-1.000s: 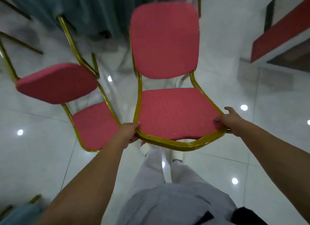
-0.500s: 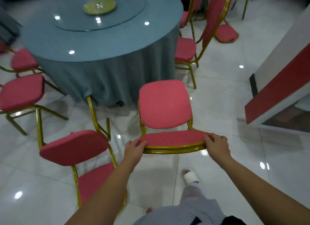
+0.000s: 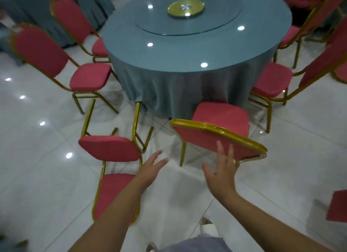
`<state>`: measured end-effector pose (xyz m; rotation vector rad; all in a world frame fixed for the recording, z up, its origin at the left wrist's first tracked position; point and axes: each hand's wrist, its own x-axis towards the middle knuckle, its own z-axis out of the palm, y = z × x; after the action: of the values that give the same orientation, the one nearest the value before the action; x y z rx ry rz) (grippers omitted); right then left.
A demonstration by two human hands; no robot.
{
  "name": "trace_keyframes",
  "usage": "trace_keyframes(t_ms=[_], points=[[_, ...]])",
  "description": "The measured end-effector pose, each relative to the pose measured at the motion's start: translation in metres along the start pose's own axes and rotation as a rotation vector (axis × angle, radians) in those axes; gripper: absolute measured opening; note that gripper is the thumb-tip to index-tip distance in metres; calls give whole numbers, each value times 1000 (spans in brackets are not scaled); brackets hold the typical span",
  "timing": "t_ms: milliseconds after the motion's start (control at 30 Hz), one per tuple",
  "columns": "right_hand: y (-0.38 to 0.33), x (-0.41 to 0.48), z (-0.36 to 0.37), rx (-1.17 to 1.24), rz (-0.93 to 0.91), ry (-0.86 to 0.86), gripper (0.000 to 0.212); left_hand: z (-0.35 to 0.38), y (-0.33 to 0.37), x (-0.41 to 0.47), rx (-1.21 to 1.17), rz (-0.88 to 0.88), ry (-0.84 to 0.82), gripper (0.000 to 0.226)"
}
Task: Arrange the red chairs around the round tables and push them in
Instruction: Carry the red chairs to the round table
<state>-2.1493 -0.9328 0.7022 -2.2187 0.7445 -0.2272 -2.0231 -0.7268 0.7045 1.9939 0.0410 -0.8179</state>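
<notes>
Red chair (image 3: 221, 116) stands at the bench (image 3: 187, 51), seat right by the cloth (image 3: 178, 86), left hand (image 3: 152, 167) and right hand (image 3: 221, 173) both spread, holding nothing; best grip the backrest (image 3: 206, 139) with both and push straight in, not skewed.

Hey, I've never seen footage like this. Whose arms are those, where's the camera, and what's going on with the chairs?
No machine here: the camera sits on a person's head, looking forward and down, so the arms are that person's own. The left hand and right hand are both open and hold nothing. The right hand overlaps the back of a red chair facing the round table; whether it touches is unclear. The table, draped in blue, carries a glass turntable and a yellow disc, and other chairs stand around it.
</notes>
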Motion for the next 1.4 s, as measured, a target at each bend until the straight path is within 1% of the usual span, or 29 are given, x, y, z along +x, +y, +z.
trace_keyframes(t_ms=[67,100,167,233,333,433,467,567,633,833,1067,1233,1333,1400], points=[[-23,-26,38,-41,-214,-337,72,-15,-28,-16,2,-64,47,58],[-33,-35,54,-47,-280,-473,71,-25,-44,-26,-9,-101,72,57],[-54,-45,79,-40,-306,-642,69,-50,-76,-47,-90,-187,158,54],[-75,-47,98,-41,-286,-717,70,-78,-106,-72,-219,-274,268,56],[-102,-45,124,-79,-316,-759,72,-114,-153,-102,-404,-359,358,55],[-124,-45,146,-112,-314,-773,72,-139,-186,-131,-665,-393,442,35],[-131,-47,154,-126,-302,-770,72,-147,-195,-139,-746,-406,459,32],[-150,-56,177,-126,-281,-746,73,-165,-215,-148,-912,-422,490,39],[-160,-57,193,-150,-265,-731,72,-175,-225,-144,-976,-423,497,42],[-194,-38,228,-183,-212,-726,73,-205,-243,-114,-1075,-444,475,49],[-229,56,293,-261,-127,-740,74,-248,-238,-41,-1081,-484,498,41],[-245,148,358,-333,-130,-848,77,-283,-237,43,-963,-579,542,40],[-253,206,395,-392,-92,-946,78,-301,-222,103,-891,-675,558,43],[-254,240,420,-433,-75,-1003,74,-316,-211,145,-873,-703,549,45]])
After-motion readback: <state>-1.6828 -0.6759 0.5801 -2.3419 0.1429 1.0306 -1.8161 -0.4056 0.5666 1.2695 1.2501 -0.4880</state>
